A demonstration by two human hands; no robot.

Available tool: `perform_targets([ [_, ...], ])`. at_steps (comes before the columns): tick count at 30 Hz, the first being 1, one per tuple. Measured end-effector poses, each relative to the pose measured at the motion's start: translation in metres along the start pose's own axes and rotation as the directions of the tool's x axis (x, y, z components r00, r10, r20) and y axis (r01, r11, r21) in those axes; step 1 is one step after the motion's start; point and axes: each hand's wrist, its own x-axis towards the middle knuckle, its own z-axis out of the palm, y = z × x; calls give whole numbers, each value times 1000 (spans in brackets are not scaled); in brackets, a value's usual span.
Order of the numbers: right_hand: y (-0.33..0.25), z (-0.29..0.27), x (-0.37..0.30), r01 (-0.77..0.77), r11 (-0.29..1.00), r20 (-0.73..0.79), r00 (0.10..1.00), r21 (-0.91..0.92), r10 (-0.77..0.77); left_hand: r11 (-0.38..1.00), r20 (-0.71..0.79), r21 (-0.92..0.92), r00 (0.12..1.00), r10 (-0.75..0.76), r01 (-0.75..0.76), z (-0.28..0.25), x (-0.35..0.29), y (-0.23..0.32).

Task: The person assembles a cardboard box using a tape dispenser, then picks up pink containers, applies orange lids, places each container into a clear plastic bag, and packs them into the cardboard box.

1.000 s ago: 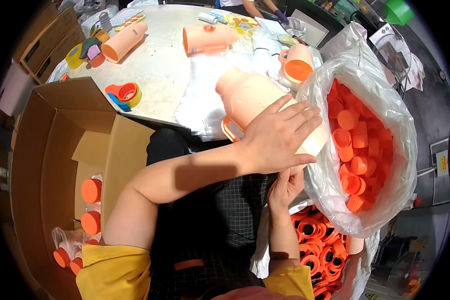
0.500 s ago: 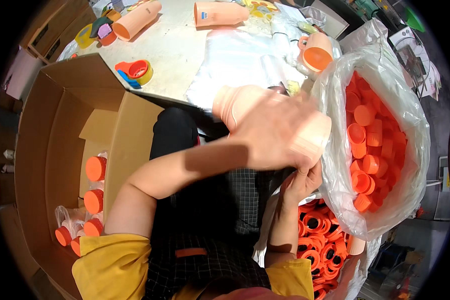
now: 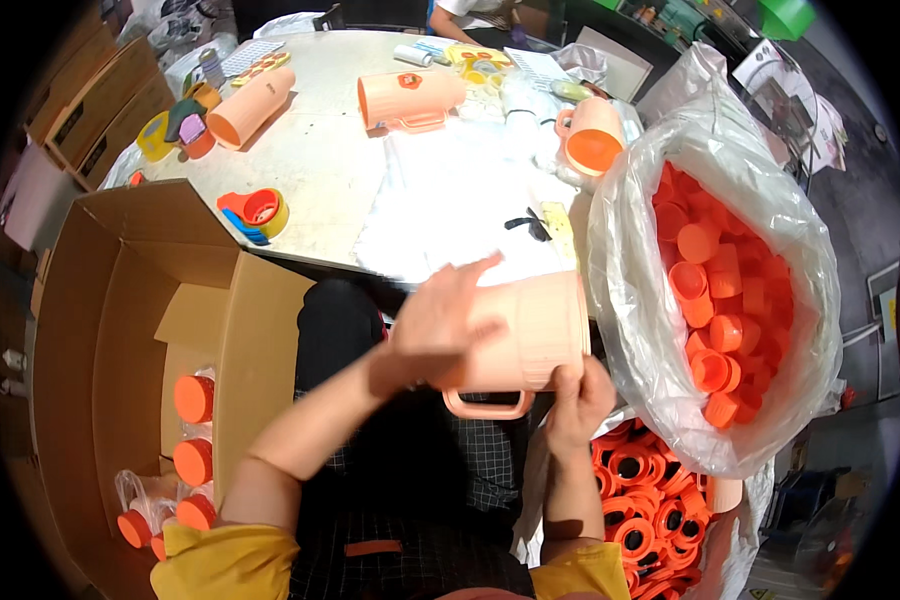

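A peach-coloured plastic jug [image 3: 530, 325] lies sideways above my lap, its loop handle turned toward me. My right hand [image 3: 580, 405] grips its right end from below, thumb against the wall. Across the left end goes my left hand [image 3: 435, 325], slightly blurred, with fingers stretched out and apart. It hides that end of the jug, and whether the palm touches it I cannot tell. Just beyond the jug, clear plastic sheets or bags [image 3: 440, 210] are spread on the table, with a small black strip [image 3: 528, 224] on them.
At my left stands an open cardboard box [image 3: 80, 330] holding several orange-capped bottles [image 3: 194, 400]. A plastic sack [image 3: 620, 350] of orange caps [image 3: 725, 330] is at right, above orange rings [image 3: 635, 540]. More peach jugs [image 3: 410, 100] and tape rolls [image 3: 264, 208] lie on the table [image 3: 320, 170]. Another person [image 3: 475, 18] sits beyond.
The jug has turned so that its handle shows, and sits lower and further left. My left hand has slid from its middle to its left end, fingers spreading. The view has tilted up.
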Motion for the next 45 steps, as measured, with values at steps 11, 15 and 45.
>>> perform_targets([
  [11,13,-35,-6,13,1000,770,638,-20,7,995,398,50,916,60,-86,12,-22,86],
  [15,57,-84,32,-618,783,181,779,64,600,908,495,348,777,-389,233,-38,-36,56],
  [45,26,-17,-23,293,951,151,940,96,-305,154,27,-941,518,-855,303,-8,-114,-23],
])
